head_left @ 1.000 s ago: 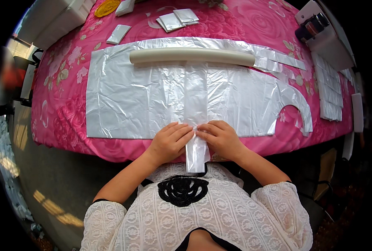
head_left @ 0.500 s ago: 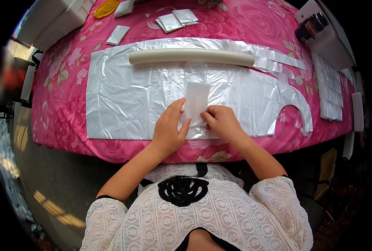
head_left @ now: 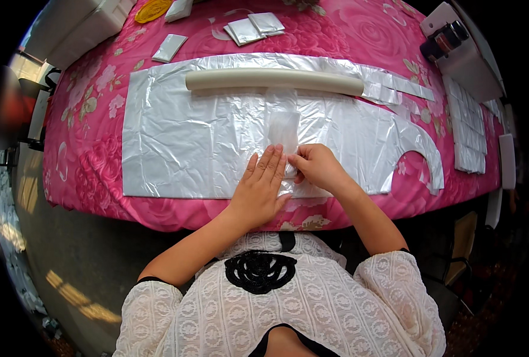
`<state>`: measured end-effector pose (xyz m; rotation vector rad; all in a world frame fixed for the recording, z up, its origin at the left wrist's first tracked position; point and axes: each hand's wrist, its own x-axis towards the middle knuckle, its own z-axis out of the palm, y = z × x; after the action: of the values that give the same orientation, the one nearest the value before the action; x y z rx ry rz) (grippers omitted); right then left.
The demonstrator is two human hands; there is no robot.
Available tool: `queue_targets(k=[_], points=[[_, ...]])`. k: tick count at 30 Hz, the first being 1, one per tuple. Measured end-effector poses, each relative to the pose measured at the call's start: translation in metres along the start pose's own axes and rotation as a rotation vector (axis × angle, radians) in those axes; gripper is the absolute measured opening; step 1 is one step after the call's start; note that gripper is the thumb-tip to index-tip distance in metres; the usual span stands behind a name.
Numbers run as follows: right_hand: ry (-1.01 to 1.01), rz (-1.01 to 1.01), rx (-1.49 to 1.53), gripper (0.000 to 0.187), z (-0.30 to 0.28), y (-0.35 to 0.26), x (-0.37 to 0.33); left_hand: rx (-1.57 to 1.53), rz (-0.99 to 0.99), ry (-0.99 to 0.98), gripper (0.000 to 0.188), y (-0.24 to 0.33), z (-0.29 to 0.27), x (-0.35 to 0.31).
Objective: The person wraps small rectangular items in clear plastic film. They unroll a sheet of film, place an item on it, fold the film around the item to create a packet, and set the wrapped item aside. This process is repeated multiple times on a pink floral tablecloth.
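The left hand (head_left: 260, 189) lies flat, palm down, on a wide sheet of clear plastic film (head_left: 199, 143), its fingers (head_left: 269, 162) straight, held together and gripping nothing. Just beside those fingertips, on the thumb side, the right hand (head_left: 318, 168) rests on the same sheet with its fingers curled in and the tips pinched on the edge of a narrow folded strip of plastic (head_left: 284, 122); whether the strip is truly caught between thumb and forefinger or only pressed down is hard to tell, since the film is clear and the fingers cover the spot. The strip runs away from both sets of fingertips, straight out across the sheet, toward a long pale tube (head_left: 274, 80) that lies crosswise well beyond the fingers at the far edge of the sheet. The sheet itself spreads out to either side of the hands over a pink flowered tablecloth (head_left: 83, 149), and past the right hand's knuckles it ends in a curved cut-out (head_left: 416, 162). Far beyond the fingers, past the tube, lie several small folded plastic packets (head_left: 255, 27), and off to the right of the right hand a stack of folded pieces (head_left: 468, 128) sits near the table edge.
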<state>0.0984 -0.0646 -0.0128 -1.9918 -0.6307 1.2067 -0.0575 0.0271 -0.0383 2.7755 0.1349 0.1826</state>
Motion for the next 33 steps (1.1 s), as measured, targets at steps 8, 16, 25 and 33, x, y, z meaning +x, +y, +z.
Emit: queue_targets(k=[8, 16, 25, 33], points=[[0.187, -0.198, -0.069, 0.022, 0.012, 0.008, -0.014, 0.011, -0.066, -0.049, 0.075, -0.001, 0.007, 0.002], [0.564, -0.732, -0.561, 0.055, 0.017, 0.021, -0.020, 0.011, -0.044, 0.083, 0.061, -0.006, 0.003, 0.008], [0.250, -0.912, -0.723, 0.048, -0.002, 0.028, -0.002, 0.114, 0.056, 0.147, 0.049, -0.014, -0.002, 0.021], [0.176, -0.913, -0.645, 0.050, -0.013, 0.023, 0.001, 0.238, 0.118, 0.116, 0.040, -0.017, -0.005, 0.028]])
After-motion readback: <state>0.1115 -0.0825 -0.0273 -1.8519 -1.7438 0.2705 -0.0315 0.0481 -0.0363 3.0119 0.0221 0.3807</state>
